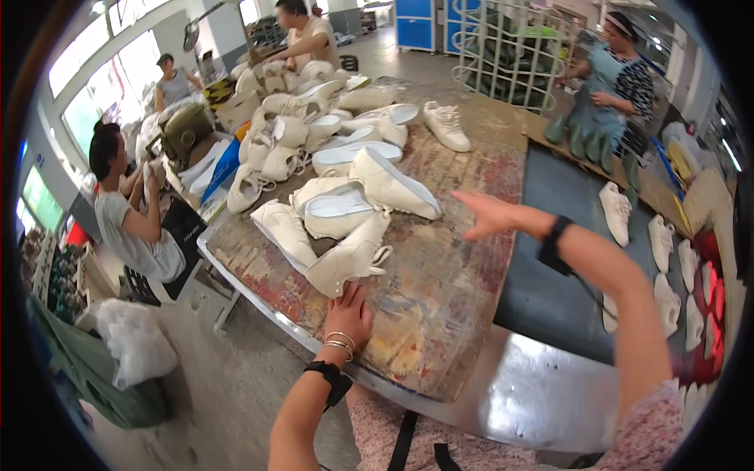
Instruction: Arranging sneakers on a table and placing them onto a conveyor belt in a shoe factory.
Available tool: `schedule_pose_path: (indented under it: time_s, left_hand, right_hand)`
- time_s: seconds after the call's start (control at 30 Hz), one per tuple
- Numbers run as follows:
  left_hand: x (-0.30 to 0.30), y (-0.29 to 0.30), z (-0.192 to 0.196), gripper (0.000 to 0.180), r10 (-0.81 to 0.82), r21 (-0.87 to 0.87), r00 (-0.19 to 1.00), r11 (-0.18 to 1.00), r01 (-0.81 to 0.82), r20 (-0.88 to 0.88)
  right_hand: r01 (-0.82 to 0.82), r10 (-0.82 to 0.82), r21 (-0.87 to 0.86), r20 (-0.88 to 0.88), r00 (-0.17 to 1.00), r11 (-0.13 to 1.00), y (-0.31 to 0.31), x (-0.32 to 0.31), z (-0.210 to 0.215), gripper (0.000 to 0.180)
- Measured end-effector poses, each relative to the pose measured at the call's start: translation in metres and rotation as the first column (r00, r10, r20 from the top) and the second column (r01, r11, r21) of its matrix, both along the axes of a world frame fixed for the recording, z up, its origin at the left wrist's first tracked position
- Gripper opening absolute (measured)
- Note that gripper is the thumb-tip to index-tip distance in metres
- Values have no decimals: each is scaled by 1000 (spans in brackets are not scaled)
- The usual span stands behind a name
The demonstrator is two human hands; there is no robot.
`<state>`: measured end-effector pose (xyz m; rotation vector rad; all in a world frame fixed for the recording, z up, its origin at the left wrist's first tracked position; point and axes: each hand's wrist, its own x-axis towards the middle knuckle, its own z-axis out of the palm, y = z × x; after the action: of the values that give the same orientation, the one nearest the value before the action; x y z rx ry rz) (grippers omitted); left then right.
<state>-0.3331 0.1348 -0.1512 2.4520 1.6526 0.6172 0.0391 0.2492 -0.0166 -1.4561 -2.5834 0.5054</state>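
My left hand (348, 315) lies low over the worn board, fingers stretched out and fingertips against the end of a cream shoe (349, 257). It does not visibly grip that shoe. To the right, my right hand (491, 214) hangs over the board with fingers extended and nothing in them. Nearest to it is another cream shoe (393, 184), tilted on its side with a pale blue sole. Beside these lie a shoe with its sole turned up (339, 210) and one more cream shoe (284, 234) on the left.
A heap of cream shoes (306, 129) covers the table's far left, with a single sneaker (445, 125) apart from it. Several shoes stand on the dark conveyor belt (542, 298) at right. A metal edge (542, 385) runs along the front. Other people work around the table.
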Motion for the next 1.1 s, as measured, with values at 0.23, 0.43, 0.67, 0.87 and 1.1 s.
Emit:
schedule_pose_path:
  time_s: [0.23,0.43,0.67,0.87,1.1]
  left_hand:
    - [10,-6,16,42,-8,27,996,1000,6,93]
    - [2,4,1,42,-19,49,995,999,14,94]
    - [5,4,7,44,-84,241,995,966,97,-62]
    - [32,19,80,67,88,594,953,798,107,-289]
    - [22,35,89,76,69,98,935,994,-37,-348]
  right_hand:
    - [238,-206,47,-354,912,970,102,-60,-83,95]
    - [70,-610,-754,-470,637,654,33,3,-61,52]
    - [-286,-751,-858,-512,417,426,-187,64,-15,53]
    - [161,-895,-954,-168,414,253,-373,74,-59,53]
    - [292,-948,-904,-273,164,311,-421,69,-90,31]
